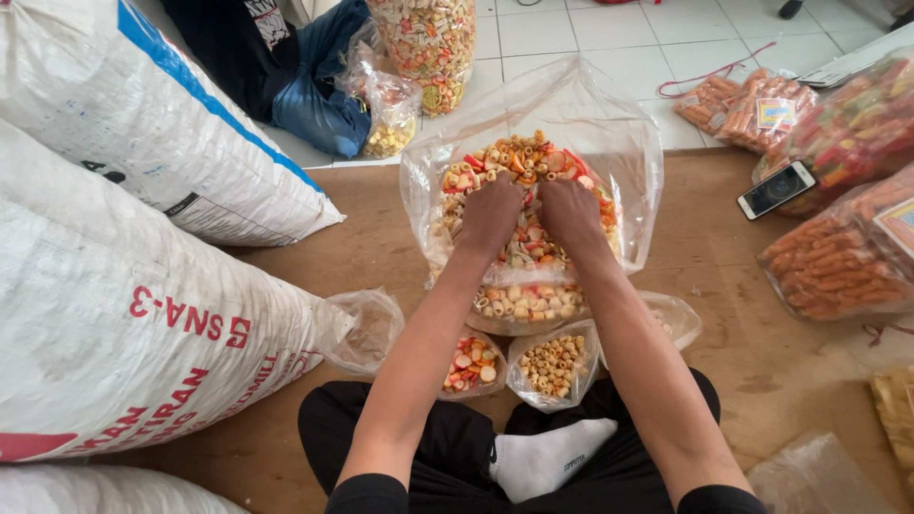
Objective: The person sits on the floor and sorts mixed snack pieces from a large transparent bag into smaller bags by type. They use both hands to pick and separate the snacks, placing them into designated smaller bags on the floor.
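Your left hand and right hand dig into the snacks in the bag; fingers buried, so grip unreadable.

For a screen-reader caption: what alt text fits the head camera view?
Seen from above, a seated person's left hand and right hand dig side by side into a large clear bag of mixed colourful crackers on a brown floor. Small filled bags lie near their knees, white sacks on the left, a phone on the right.

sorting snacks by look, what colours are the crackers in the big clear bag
Mixed orange, red and cream crackers, clearest in the head view.
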